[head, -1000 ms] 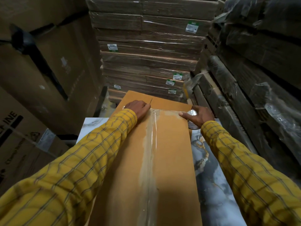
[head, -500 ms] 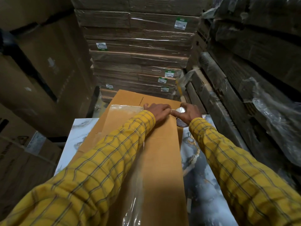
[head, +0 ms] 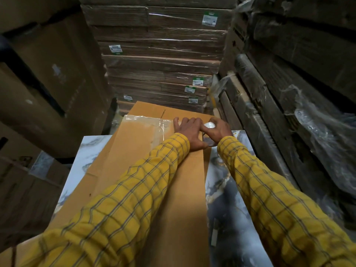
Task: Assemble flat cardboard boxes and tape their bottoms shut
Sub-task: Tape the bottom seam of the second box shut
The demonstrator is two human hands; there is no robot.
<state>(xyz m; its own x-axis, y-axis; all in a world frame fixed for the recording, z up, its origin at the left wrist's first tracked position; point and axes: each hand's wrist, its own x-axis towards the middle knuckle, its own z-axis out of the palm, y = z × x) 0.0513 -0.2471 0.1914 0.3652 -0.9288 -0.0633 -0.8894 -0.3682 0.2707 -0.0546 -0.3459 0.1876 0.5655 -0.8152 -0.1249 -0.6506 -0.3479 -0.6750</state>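
Observation:
A tan cardboard box (head: 173,189) lies bottom-up on a marble-patterned table (head: 231,218). Clear tape (head: 142,120) runs across its far edge. My left hand (head: 189,132) lies flat with straight fingers on the box's far right corner, pressing the tape down. Right beside it, my right hand (head: 218,130) grips a roll of clear tape (head: 209,125) at the box's right edge. The two hands touch each other. My yellow checked sleeves cover much of the box.
A tall stack of wrapped flat cardboard bundles (head: 159,60) stands just beyond the table. More wrapped bundles (head: 289,93) lean at the right. Large brown cartons (head: 48,83) fill the left side.
My left hand slid right along the taped far edge, from the left part of the box to the right corner. It now meets the right hand with the roll.

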